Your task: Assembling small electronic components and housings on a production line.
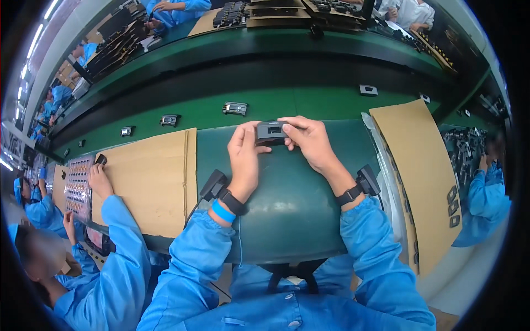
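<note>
A small dark grey plastic housing (266,134) with a rectangular window in its face is held between my two hands above the green work mat (292,204). My left hand (244,157) grips its left end, thumb on the near face and fingers behind. At the other end, my right hand (316,144) pinches the housing, with the thumb by the window and the index finger along the top edge. The housing's back and underside are hidden. Each wrist wears a black strap with a small black device, and a blue band circles my left wrist.
Beyond the mat, a green conveyor belt (298,102) carries spaced housings, including a silver-and-black one (235,108) and a pale one (368,90). Cardboard sheets (149,176) lie left; another cardboard (414,165) holds small black frames at right. A co-worker's hand (100,181) works at left.
</note>
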The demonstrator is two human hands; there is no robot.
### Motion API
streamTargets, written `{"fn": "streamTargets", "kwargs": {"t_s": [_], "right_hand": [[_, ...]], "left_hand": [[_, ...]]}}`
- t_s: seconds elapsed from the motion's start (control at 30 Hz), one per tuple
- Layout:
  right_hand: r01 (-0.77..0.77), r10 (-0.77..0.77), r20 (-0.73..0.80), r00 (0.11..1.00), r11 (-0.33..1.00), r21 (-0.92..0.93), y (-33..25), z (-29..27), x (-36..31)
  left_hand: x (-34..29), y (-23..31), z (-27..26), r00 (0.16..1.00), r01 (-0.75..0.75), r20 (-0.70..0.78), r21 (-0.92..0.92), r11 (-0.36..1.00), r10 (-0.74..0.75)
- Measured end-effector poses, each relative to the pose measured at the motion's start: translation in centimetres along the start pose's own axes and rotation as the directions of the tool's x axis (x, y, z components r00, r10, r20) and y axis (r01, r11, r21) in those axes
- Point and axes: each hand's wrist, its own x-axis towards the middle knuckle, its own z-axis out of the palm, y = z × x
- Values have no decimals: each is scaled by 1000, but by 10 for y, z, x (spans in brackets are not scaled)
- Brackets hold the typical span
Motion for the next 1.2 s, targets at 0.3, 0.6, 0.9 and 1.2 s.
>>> {"fn": "streamTargets", "kwargs": {"t_s": [0.3,0.6,0.9,1.2], "right_hand": [[31,-36,-74,997,997,-70,4,4,-3],[185,-221,-168,961,961,-204,11,3,1],[152,-174,-85,981,964,-219,6,9,-3],[-7,-212,-427,879,889,-457,2,-86,74]], "left_hand": [[-6,8,8,996,-27,84,119,992,17],[-6,13,14,990,-13,138,92,996,0],[3,8,-4,983,94,153,75,993,-105],[2,-1,14,994,89,59,58,994,-93]]}}
